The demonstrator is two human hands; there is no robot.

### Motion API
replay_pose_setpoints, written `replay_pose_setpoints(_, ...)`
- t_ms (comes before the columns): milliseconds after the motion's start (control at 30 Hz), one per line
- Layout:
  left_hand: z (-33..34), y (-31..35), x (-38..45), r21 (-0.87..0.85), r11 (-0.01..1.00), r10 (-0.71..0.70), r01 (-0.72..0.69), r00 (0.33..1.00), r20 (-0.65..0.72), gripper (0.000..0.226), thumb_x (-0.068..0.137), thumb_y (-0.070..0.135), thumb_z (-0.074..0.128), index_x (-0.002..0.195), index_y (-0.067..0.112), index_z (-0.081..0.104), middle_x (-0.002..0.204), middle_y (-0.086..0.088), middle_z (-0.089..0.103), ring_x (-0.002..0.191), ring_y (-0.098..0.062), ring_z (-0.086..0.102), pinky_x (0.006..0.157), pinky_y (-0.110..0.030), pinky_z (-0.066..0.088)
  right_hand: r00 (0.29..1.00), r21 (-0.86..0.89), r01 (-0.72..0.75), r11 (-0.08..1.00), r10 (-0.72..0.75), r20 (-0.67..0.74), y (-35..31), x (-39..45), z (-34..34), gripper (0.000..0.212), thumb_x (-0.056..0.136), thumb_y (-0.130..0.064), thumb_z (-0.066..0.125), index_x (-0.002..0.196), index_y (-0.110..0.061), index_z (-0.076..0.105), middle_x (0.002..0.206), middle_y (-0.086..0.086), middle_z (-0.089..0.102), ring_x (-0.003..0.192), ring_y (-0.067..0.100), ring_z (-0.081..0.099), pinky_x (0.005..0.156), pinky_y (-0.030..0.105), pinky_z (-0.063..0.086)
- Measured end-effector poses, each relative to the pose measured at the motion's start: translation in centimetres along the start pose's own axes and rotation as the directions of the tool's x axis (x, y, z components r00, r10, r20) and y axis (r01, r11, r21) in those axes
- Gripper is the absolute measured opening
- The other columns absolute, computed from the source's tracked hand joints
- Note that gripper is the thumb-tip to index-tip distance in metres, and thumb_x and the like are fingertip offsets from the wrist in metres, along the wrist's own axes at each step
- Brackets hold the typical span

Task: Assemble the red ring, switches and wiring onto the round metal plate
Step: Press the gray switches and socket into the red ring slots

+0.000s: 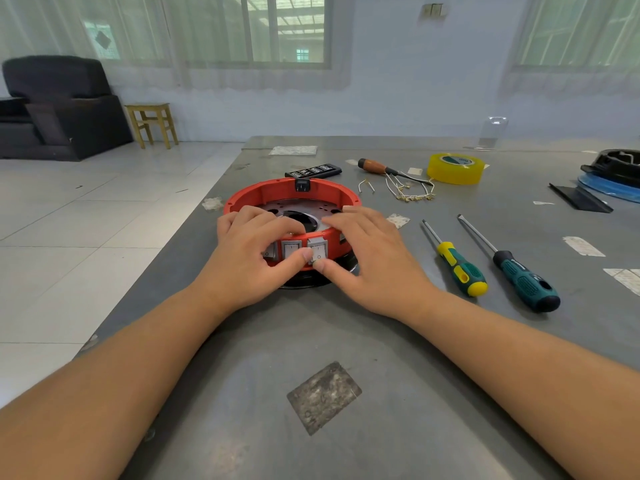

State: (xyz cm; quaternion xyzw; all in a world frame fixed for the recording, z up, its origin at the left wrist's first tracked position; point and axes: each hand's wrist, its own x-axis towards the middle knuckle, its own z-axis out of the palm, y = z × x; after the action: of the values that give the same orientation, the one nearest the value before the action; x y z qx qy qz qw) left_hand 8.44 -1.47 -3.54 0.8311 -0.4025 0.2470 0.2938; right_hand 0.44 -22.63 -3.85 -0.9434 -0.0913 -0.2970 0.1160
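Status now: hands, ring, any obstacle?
Both hands hold red ring, thumbs pressing a switch. Wiring still loose on table. Nothing blocking.

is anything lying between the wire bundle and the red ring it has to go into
Nothing visible does. The wire bundle lies on bare table just right of the red ring, with only a small bent wire clip in the gap. Both hands, left hand and right hand, are at the ring's near switches.
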Motion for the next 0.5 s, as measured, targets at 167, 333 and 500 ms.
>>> replay_pose_setpoints(167, -0.79, -0.38, -0.1, -0.055, 0.998, 0.044, -0.039, 0.996, 0.08, 0.042, 0.093, 0.055, 0.047, 0.113, 0.027, 0.071, 0.106, 0.009, 0.07, 0.113, -0.016, 0.055, 0.107, -0.044, 0.029, 0.999, -0.007, 0.04, 0.999, -0.04, -0.013, 0.13, -0.21, -0.05, 0.056, 0.088, -0.071, 0.051, 0.127, -0.031, 0.058, 0.123, -0.014, 0.058, 0.124, 0.011, 0.047, 0.106, 0.03, 0.028)
replay_pose_setpoints(333, -0.91, -0.72, -0.17, -0.115, 0.993, 0.043, -0.033, 0.995, 0.085, 0.029, 0.099, 0.036, 0.051, 0.12, 0.028, 0.07, 0.111, 0.011, 0.07, 0.112, -0.008, 0.057, 0.112, -0.043, 0.029, 0.999, -0.004, 0.032, 0.999, -0.033, -0.014, 0.24, -0.25, -0.21, 0.057, 0.087, -0.074, 0.05, 0.125, -0.033, 0.059, 0.121, -0.014, 0.059, 0.123, 0.01, 0.047, 0.105, 0.027, 0.023)
replay_pose_setpoints(500, -0.87, -0.69, -0.07, -0.127, 0.991, 0.05, -0.04, 0.996, 0.079, 0.027, 0.101, 0.035, 0.054, 0.121, 0.027, 0.07, 0.113, 0.012, 0.071, 0.111, -0.008, 0.06, 0.113, -0.048, 0.033, 0.999, -0.005, 0.025, 1.0, -0.025, -0.02, 0.29, -0.15, -0.25, 0.059, 0.086, -0.075, 0.051, 0.125, -0.032, 0.06, 0.12, -0.014, 0.06, 0.122, 0.009, 0.048, 0.105, 0.026, 0.022)
